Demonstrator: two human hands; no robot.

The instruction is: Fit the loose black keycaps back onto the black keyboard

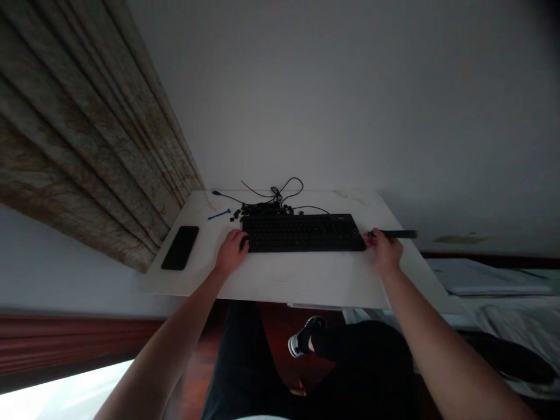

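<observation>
Holding one black stick [394, 234], right grip [382, 251] closed; left grip [232, 251] curled against one black keyboard [301, 233], hold unclear.

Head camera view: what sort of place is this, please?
Probably a bedroom: a white desk against the wall, a patterned curtain, and what looks like a bed at right.
</observation>
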